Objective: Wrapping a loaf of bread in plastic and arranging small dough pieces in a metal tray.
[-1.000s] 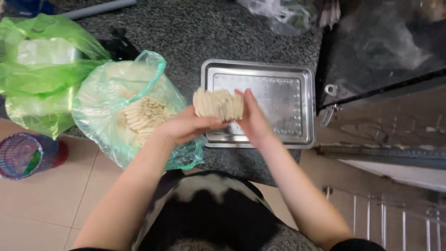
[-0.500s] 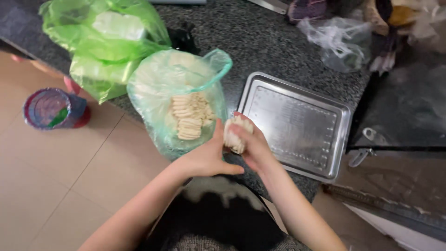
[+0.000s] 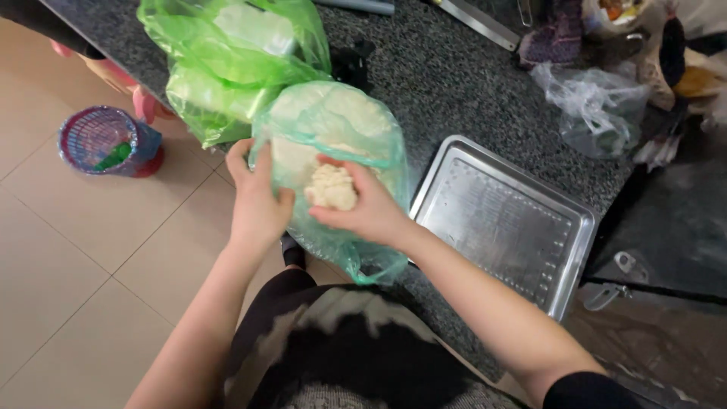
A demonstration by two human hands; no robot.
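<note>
A person's right hand [image 3: 363, 216] curls its fingers around a pale, crumbly clump of dough-like pieces [image 3: 331, 187] at the mouth of a thin, translucent green plastic bag [image 3: 333, 125] on a dark speckled stone counter [image 3: 462, 83]. The left hand [image 3: 256, 198] pinches the bag's rim, fingers closed on the plastic. Just beyond the right wrist lies a rectangular stainless-steel tray [image 3: 503, 223]; past the left fingers, a brighter green bag [image 3: 227, 60].

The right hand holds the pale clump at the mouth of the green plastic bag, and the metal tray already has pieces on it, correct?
Not quite: the head view shows the rectangular metal tray bare. The right hand does hold the pale clump at the green plastic bag.
</note>
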